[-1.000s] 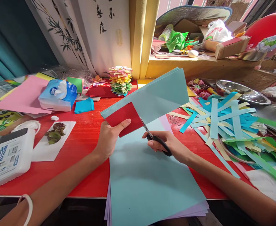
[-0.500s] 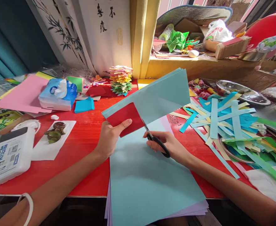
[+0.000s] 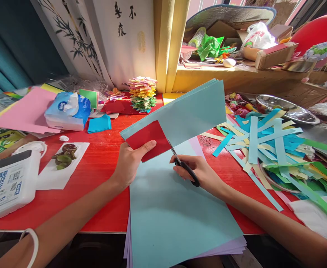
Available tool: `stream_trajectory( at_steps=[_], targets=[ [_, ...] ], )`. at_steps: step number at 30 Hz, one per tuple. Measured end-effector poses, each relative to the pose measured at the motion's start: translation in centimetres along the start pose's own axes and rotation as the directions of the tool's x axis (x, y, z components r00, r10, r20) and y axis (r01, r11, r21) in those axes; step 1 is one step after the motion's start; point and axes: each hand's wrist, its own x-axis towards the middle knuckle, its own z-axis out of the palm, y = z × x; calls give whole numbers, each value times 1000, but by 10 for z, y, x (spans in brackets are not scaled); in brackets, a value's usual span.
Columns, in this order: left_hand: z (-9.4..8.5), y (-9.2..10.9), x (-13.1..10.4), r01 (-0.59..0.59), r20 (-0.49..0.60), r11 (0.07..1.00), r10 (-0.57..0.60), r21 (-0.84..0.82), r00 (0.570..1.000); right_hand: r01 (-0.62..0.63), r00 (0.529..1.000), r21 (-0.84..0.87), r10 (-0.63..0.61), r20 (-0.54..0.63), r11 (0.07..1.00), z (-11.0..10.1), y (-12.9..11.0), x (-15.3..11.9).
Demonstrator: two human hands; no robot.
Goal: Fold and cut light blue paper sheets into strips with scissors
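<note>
My left hand [image 3: 132, 160] pinches a red paper square [image 3: 149, 139] against a long stack of light blue paper strips [image 3: 195, 111], thumb on top and fingers behind. Black-handled scissors [image 3: 187, 169] sit in my right hand [image 3: 197, 169], the fingers wrapped through the loops. Their blades meet the lower edge of the blue paper, right beside the red square's right edge. Beneath both hands lies a large light blue sheet [image 3: 180, 223] on top of lilac sheets [image 3: 230, 247], overhanging the table's front edge.
Cut paper strips [image 3: 264, 141] heap at the right, near a metal bowl [image 3: 288, 108]. On the left are a tissue pack [image 3: 68, 111], small blue squares [image 3: 99, 124], a white bottle [image 3: 12, 186] and a napkin [image 3: 51, 175] bearing food scraps. A layered paper tower [image 3: 143, 95] stands at the back.
The far end of the blue paper has risen very slightly, and the scissor handles have shifted a touch left. Otherwise both hands keep their places.
</note>
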Motion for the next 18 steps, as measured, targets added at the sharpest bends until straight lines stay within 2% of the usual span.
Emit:
stream_trajectory(
  at_steps=[18],
  targets=[
    [0,1,0,4,-22,998,-3,66,1000,15,1000,-37,-16,-20,999,1,8,1]
  ],
)
